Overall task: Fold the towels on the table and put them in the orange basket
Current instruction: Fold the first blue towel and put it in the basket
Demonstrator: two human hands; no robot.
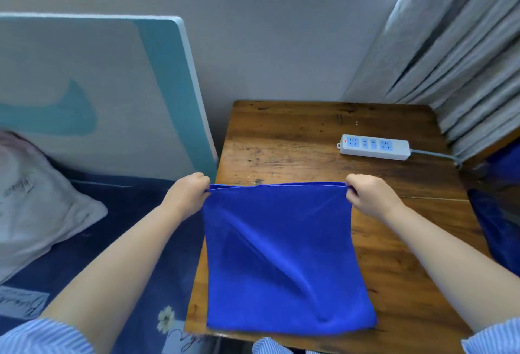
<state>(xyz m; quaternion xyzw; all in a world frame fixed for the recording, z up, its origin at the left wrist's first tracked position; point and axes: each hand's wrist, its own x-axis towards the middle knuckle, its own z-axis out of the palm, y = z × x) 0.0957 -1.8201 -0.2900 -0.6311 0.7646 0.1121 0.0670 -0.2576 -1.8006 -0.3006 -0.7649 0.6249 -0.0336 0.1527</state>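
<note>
On the wooden table [309, 139], towards its near left side and well clear of the power strip [374, 147] at the far right, lies the blue towel [284, 263], and the likeliest trouble is at its far edge. That edge shows two layers, so the cloth appears already doubled; the left hand [189, 193] pinches the far left corner and the right hand [365, 196] pinches the far right corner, both with fingers curled on the fabric. If one layer slips from either pinch, the corners would part and the next fold would come out skewed. The left corner sits at the table's left edge, so slack there could let the towel slide off towards the bedding. A diagonal crease runs across the middle, which would be folded in unless smoothed first. No orange basket is in view.
</note>
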